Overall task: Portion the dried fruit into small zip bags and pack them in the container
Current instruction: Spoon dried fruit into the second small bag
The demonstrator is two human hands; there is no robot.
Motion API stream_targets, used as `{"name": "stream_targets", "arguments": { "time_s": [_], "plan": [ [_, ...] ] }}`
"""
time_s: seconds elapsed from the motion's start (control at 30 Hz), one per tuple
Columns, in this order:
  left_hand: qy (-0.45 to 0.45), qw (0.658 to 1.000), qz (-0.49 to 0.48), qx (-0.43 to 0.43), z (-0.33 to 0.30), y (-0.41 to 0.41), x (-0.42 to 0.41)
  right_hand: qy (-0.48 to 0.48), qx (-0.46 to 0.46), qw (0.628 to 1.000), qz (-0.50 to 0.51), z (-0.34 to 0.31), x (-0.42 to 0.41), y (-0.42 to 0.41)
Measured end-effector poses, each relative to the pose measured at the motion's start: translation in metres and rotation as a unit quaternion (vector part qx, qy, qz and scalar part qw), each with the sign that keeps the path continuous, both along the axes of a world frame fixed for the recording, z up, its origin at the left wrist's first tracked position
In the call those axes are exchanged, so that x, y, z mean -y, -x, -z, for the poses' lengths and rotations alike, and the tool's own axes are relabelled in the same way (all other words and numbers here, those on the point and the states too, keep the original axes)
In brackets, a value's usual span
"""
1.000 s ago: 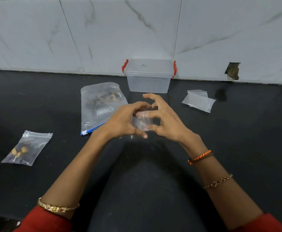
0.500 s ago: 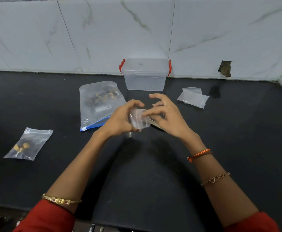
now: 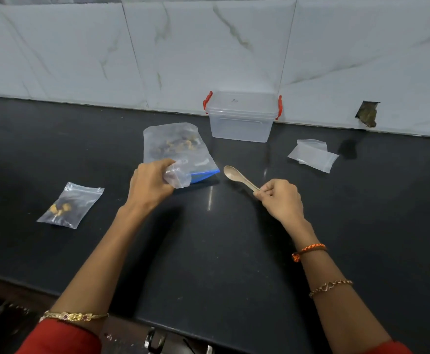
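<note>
Left hand (image 3: 150,185) grips a small bag (image 3: 177,176) at the big fruit bag's (image 3: 175,149) blue edge, right hand (image 3: 280,198) pinches a spoon (image 3: 239,177) — bare counter (image 3: 234,251) between them — container (image 3: 242,116) stands lidded at the wall.

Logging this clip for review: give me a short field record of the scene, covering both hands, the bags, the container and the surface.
left hand: grips an empty small zip bag
right hand: holds a spoon by its handle, bowl empty
large bag: dried fruit inside, lying flat
filled small bag: on the counter, far left
spare bags: right of the container
container: lid on, against the wall
surface: black counter
</note>
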State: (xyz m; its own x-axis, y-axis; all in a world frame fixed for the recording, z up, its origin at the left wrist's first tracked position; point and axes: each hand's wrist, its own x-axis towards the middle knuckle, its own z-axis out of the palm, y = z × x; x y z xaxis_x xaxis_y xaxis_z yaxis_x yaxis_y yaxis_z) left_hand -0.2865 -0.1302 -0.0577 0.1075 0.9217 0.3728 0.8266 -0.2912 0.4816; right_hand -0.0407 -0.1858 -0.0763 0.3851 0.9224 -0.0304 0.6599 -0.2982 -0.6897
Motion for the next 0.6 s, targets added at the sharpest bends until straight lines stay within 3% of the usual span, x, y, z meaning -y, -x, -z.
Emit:
{"name": "stream_targets", "arguments": {
  "time_s": [0.07,0.17,0.4,0.6],
  "plan": [
    [-0.001,1.000,-0.020,-0.002,0.003,0.007,-0.001,-0.059,-0.091,0.994,0.012,-0.006,0.003,0.001],
    [0.019,0.999,-0.028,-0.011,0.006,0.011,-0.006,-0.091,-0.156,0.984,-0.009,-0.015,0.008,0.009],
    [0.039,0.994,-0.055,-0.086,0.009,0.005,-0.017,-0.023,-0.185,0.980,-0.076,-0.009,0.012,0.029],
    [0.041,0.994,-0.048,-0.086,0.007,0.011,-0.023,-0.016,-0.186,0.980,-0.071,-0.008,0.006,0.041]
  ]
}}
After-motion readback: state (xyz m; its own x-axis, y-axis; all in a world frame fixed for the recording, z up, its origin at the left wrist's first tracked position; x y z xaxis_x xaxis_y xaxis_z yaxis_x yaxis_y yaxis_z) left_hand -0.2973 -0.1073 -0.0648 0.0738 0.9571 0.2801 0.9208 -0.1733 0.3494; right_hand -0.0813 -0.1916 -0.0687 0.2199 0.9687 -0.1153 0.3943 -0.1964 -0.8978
